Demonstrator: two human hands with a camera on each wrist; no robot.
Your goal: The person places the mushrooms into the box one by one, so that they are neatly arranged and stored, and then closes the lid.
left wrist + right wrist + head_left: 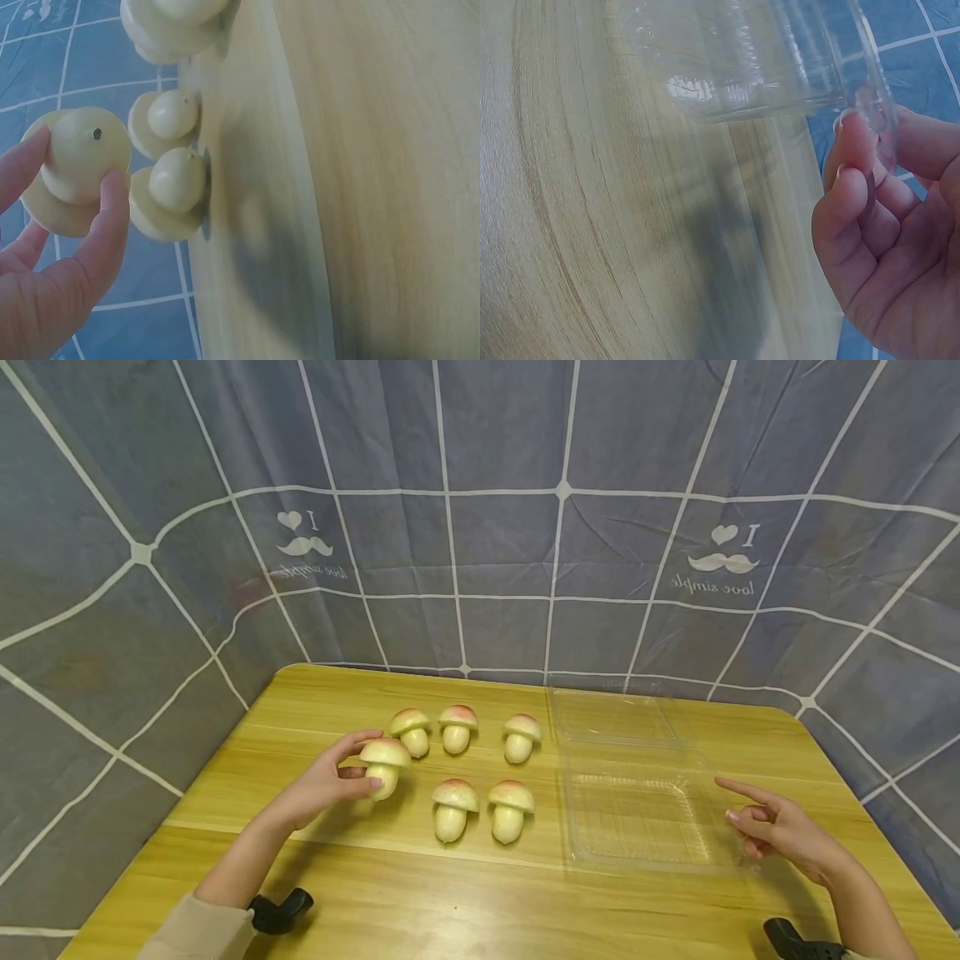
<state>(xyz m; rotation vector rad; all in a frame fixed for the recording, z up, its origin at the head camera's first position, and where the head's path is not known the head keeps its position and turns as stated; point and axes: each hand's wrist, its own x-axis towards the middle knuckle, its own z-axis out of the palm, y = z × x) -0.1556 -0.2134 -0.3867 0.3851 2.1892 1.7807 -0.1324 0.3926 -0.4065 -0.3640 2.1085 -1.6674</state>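
Observation:
My left hand (318,785) holds a toy mushroom (385,760) with a pinkish-yellow cap, thumb and fingers on either side. In the left wrist view, the held mushroom's (86,161) stem end, with a dark spot, faces the camera. Several similar mushrooms lie on the table to the right of this hand, among them one in the back row (457,728) and one in front (452,810). At the right, my right hand (787,833) pinches the rim of a clear plastic box (637,864); the right wrist view shows the box's rim (874,82) between the fingers.
The box's clear lid (615,714) lies opened out behind its base. Everything is on a yellow wooden table (450,902). A grey curtain (510,543) with white lines hangs behind and along both sides.

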